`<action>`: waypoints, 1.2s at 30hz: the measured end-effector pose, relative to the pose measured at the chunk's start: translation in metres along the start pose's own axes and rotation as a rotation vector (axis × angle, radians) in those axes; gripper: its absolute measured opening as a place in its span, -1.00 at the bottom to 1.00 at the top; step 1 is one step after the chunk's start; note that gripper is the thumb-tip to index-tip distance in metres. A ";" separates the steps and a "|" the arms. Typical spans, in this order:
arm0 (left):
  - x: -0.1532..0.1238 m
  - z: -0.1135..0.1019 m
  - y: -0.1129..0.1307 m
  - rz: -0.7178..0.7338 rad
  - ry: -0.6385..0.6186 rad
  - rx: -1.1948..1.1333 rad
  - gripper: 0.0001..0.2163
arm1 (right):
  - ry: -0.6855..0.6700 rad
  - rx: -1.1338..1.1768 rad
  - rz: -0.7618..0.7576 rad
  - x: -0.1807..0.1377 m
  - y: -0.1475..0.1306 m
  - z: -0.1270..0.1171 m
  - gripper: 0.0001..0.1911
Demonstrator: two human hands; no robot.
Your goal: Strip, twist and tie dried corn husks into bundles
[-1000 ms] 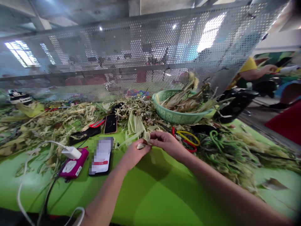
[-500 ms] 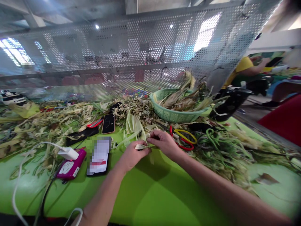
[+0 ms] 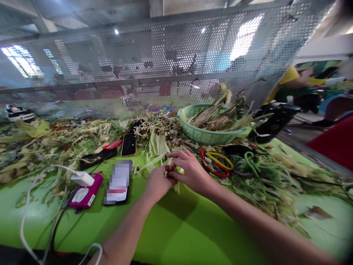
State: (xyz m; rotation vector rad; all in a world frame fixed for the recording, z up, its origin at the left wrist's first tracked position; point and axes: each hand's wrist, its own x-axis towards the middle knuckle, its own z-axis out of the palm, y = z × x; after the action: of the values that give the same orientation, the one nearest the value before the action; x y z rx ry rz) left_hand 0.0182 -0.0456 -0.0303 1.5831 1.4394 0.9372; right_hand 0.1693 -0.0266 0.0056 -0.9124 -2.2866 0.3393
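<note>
Your left hand [image 3: 160,184] is pinched on a thin, pale-green, papery strip [image 3: 177,188], its tail hanging below; your right hand [image 3: 190,172] curves over the same spot, its grip too hidden to tell. Just beyond lies a creased, cream, fibrous husk [image 3: 158,143], then a round, perforated, mint-green plastic basket [image 3: 206,137].

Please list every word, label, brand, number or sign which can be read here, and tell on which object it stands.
No text can be read.
Lit phone: screen pixelated, with a red band; nothing legible.
Dark-screened phone: pale marks, too small to make out.
Magenta box: pale patch with dark lines; no legible word.
Black-and-white object at far left: too blurred.
</note>
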 end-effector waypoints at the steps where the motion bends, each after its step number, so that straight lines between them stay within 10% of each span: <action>1: 0.000 0.000 0.000 0.004 -0.004 0.014 -0.95 | -0.005 0.011 -0.002 0.000 0.000 0.000 -0.93; 18: -0.004 -0.010 0.015 -0.021 -0.111 -0.431 -0.77 | 0.155 0.470 0.265 0.002 0.017 -0.004 -0.80; 26: -0.003 -0.010 0.008 -0.114 -0.029 -0.580 -0.68 | -0.078 0.621 0.419 0.000 0.036 -0.004 -0.71; 36: -0.004 -0.013 0.008 -0.121 -0.034 -0.694 -0.67 | 0.274 0.465 0.412 0.001 0.042 -0.005 -0.73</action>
State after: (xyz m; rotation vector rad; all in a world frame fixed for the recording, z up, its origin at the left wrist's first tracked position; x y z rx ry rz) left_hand 0.0098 -0.0487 -0.0180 0.9795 1.0084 1.1658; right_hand 0.1942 0.0044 -0.0093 -1.0955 -1.6588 0.8286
